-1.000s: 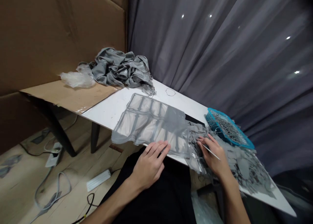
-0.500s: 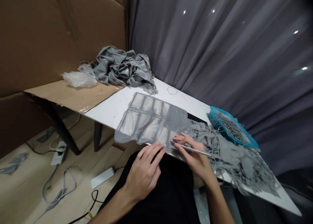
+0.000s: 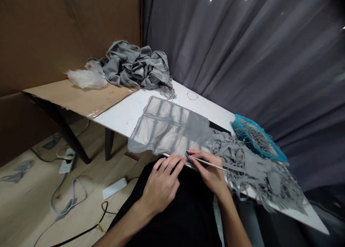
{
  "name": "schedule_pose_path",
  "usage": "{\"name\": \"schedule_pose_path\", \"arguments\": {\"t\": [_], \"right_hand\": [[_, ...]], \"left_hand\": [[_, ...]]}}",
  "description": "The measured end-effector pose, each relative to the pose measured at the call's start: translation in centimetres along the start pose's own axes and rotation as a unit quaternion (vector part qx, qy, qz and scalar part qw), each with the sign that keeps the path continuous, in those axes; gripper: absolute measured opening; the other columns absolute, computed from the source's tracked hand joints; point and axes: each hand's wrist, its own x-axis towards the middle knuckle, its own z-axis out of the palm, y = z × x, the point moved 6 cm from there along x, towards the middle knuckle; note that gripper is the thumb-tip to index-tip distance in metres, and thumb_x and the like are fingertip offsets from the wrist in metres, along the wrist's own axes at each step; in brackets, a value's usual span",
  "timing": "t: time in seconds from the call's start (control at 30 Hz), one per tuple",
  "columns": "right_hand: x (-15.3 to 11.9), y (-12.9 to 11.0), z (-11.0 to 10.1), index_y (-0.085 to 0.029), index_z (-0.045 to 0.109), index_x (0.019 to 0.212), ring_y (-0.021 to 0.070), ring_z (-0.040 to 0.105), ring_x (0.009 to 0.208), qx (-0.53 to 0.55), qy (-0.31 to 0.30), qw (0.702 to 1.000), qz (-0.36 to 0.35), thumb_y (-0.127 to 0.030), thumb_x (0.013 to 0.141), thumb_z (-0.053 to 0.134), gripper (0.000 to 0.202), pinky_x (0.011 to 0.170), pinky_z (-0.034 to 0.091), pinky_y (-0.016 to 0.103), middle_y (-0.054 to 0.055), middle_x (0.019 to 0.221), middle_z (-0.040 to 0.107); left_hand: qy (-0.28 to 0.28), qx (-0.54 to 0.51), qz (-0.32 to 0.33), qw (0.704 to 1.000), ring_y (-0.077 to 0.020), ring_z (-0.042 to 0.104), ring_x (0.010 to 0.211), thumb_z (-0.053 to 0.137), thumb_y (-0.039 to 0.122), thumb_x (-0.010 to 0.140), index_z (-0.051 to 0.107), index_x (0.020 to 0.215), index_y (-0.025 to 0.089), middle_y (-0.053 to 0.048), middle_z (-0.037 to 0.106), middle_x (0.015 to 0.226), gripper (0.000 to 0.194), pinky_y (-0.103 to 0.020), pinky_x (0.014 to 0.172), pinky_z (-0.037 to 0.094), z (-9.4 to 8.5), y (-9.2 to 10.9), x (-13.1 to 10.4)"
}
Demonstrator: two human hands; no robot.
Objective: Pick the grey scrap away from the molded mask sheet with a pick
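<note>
A grey sheet (image 3: 167, 123) with pale rectangular panels lies over the front edge of the white table (image 3: 115, 119). My left hand (image 3: 163, 180) rests on the sheet's near edge, palm down, its fingers spread a little. Between the thumb and fingers of my right hand (image 3: 208, 168) is a thin light-coloured stick-like tool (image 3: 207, 163); its tip meets the sheet just right of my left fingertips. Grey strips and scraps (image 3: 269, 178) are heaped to the right of my right hand.
A blue basket (image 3: 280, 154) of thin grey pieces stands at the back right. Crumpled grey fabric (image 3: 137, 67) and clear plastic (image 3: 87, 76) lie at the back left, by a cardboard wall (image 3: 70, 31). Cables and power strips (image 3: 114, 188) are on the floor.
My right hand and the tool have shifted slightly left, closer to my left fingertips. My left hand stays on the sheet's near edge. The view has shifted a little.
</note>
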Motion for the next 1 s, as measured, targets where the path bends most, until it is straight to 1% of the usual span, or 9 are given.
{"name": "schedule_pose_path", "arguments": {"t": [0.17,0.3,0.53,0.63,0.73,0.87,1.0], "right_hand": [[0.1,-0.4,0.1,-0.027,0.085,0.1,0.0289,0.088,0.107,-0.01,0.007,0.999,-0.03,-0.028,0.106,0.076,0.011,0.099,0.071,0.041,0.008,0.116,0.09],[0.0,-0.8,0.0,-0.026,0.083,0.097,0.029,0.088,0.106,-0.014,0.01,0.999,-0.047,-0.027,0.106,0.077,0.011,0.099,0.071,0.04,0.008,0.117,0.089],[0.1,-1.5,0.2,-0.026,0.079,0.092,0.0289,0.088,0.109,-0.039,-0.021,0.996,-0.083,-0.025,0.109,0.071,0.018,0.096,0.072,0.038,0.01,0.119,0.089],[0.0,-1.4,0.3,-0.027,0.079,0.094,0.0294,0.087,0.113,-0.062,-0.033,0.993,-0.093,-0.024,0.11,0.067,0.02,0.098,0.072,0.04,0.01,0.122,0.088],[-0.2,-1.5,0.6,-0.027,0.079,0.096,0.0293,0.086,0.117,-0.09,-0.036,0.988,-0.122,-0.02,0.11,0.064,0.022,0.101,0.072,0.042,0.009,0.123,0.088],[-0.5,-1.9,1.1,-0.026,0.079,0.1,0.0292,0.086,0.116,-0.127,-0.01,0.977,-0.171,-0.014,0.11,0.062,0.023,0.104,0.072,0.041,0.011,0.124,0.088],[-0.7,-1.9,1.6,-0.026,0.079,0.102,0.0284,0.088,0.11,-0.148,0.019,0.973,-0.177,-0.014,0.11,0.059,0.024,0.101,0.074,0.042,0.011,0.12,0.089]], "left_hand": [[0.009,0.003,0.004,1.0,-0.0243,0.054,0.156,0.059,0.018,0.107,0.058,0.165,0.021,-0.007,0.069,0.161,0.058,-0.041,0.134,0.028,0.3,0.0,-0.1],[0.01,0.006,0.0,1.0,-0.0251,0.055,0.154,0.06,0.018,0.107,0.059,0.164,0.022,-0.007,0.07,0.159,0.057,-0.041,0.134,0.03,0.4,0.0,0.0],[0.008,0.007,0.001,1.0,-0.0258,0.055,0.154,0.063,0.019,0.105,0.056,0.167,0.024,-0.007,0.07,0.159,0.062,-0.042,0.134,0.03,0.8,-0.2,-0.2],[0.007,0.013,0.001,1.0,-0.0258,0.055,0.154,0.064,0.019,0.105,0.055,0.169,0.025,-0.007,0.07,0.158,0.064,-0.042,0.134,0.031,1.0,-0.3,-0.3],[0.01,0.014,0.001,1.0,-0.0257,0.055,0.154,0.064,0.019,0.105,0.056,0.168,0.025,-0.007,0.07,0.158,0.064,-0.042,0.134,0.031,1.1,-0.4,-0.4],[0.013,0.006,0.002,1.0,-0.0256,0.055,0.153,0.063,0.019,0.106,0.056,0.167,0.024,-0.007,0.071,0.157,0.062,-0.042,0.134,0.03,1.1,-0.3,-0.3],[0.006,0.017,0.002,1.0,-0.0265,0.055,0.153,0.065,0.02,0.104,0.053,0.17,0.025,-0.007,0.07,0.158,0.067,-0.042,0.134,0.031,1.2,-0.4,-0.4]]}}
